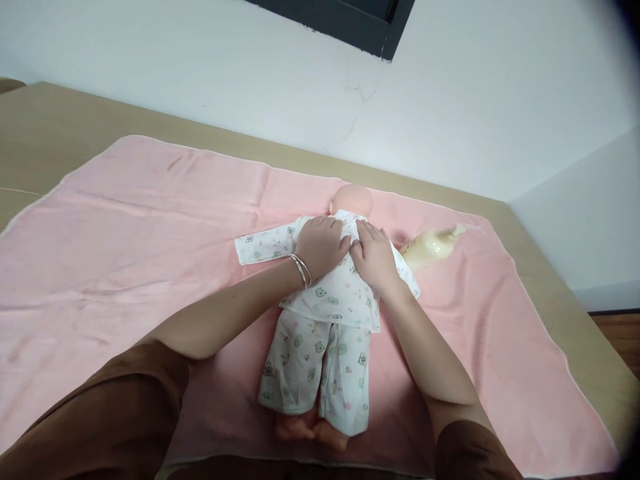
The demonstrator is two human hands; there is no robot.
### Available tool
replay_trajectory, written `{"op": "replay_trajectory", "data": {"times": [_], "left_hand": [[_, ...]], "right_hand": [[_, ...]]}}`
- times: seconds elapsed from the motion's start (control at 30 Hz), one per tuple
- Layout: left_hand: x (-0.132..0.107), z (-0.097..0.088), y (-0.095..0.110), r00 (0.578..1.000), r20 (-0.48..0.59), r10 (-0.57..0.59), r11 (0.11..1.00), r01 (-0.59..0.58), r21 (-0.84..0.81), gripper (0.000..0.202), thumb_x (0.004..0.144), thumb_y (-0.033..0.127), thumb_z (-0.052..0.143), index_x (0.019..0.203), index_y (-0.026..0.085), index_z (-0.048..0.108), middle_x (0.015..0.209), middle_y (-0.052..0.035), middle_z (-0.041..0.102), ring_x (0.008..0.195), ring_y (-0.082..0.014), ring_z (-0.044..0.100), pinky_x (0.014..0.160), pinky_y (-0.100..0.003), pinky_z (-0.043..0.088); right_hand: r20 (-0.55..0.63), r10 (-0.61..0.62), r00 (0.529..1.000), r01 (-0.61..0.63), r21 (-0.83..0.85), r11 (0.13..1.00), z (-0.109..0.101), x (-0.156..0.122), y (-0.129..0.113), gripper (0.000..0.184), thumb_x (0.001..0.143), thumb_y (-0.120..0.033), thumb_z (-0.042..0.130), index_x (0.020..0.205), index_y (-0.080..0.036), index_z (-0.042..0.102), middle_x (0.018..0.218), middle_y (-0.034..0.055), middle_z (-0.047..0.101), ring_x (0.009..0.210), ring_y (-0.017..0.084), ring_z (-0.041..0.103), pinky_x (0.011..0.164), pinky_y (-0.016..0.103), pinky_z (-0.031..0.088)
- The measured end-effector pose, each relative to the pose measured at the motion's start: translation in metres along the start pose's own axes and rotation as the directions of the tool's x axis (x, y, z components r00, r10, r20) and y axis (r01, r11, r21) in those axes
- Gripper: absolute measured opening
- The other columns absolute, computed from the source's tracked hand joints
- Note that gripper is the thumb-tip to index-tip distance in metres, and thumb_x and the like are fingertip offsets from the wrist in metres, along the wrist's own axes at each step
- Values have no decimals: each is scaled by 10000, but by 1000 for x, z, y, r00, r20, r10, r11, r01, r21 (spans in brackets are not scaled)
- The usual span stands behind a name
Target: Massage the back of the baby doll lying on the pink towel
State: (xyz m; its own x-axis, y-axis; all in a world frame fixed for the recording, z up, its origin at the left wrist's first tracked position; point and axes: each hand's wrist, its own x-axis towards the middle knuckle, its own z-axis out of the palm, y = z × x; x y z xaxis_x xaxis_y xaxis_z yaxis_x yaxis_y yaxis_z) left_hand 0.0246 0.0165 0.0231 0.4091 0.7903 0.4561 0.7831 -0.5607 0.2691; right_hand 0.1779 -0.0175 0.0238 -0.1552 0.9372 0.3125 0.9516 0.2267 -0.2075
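Observation:
A baby doll in white printed pyjamas lies face down, its bald head away from me and its bare feet toward me. Flat on the left side of its upper back rests my left hand, with two thin bangles at the wrist. My right hand lies on the right side of the upper back, fingers pointing toward the head. Both hands are open, their thumbs close together near the middle. The doll's left-lying sleeve stretches outward; the other sleeve is partly behind my right arm.
A pink blanket with a pale edge spreads under the doll over a wooden table. Right of the doll, a cream pump bottle lies on its side. Behind the table stands a white wall with a dark frame.

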Motion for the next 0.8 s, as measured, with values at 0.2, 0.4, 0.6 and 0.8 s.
{"op": "replay_trajectory", "data": {"times": [0.2,0.4,0.6,0.8], "left_hand": [[0,2,-2,999,2,-50,999,50,-10,290,887,354,549,1051,130,636,1075,-143,682,1059,-315,605,905,-447,457],[7,14,-12,999,16,-42,994,43,-98,468,875,352,569,1275,109,560,1290,-139,636,1227,-306,547,1078,-461,378],[1,-3,0,999,2,51,999,-51,12,226,890,259,497,954,124,667,988,-133,709,979,-294,630,894,-439,452],[-3,-9,6,999,-49,-17,998,21,63,225,885,312,526,847,158,686,886,-122,721,936,-299,634,990,-504,373]], "right_hand": [[-132,110,985,-110,5,994,-1,-6,-9,435,960,-311,434,1308,-118,612,1352,172,619,1295,320,546,1116,485,389],[-74,126,989,-118,98,988,3,3,6,503,950,-334,439,1386,-100,530,1420,185,558,1348,338,490,1126,546,372],[-64,-33,997,40,106,994,3,4,5,432,930,-223,421,1314,-115,587,1394,157,590,1332,307,510,1140,522,360],[-207,16,978,-4,59,998,7,-8,-9,391,997,-262,356,1221,-128,647,1314,150,651,1268,276,568,1128,457,373]]}}
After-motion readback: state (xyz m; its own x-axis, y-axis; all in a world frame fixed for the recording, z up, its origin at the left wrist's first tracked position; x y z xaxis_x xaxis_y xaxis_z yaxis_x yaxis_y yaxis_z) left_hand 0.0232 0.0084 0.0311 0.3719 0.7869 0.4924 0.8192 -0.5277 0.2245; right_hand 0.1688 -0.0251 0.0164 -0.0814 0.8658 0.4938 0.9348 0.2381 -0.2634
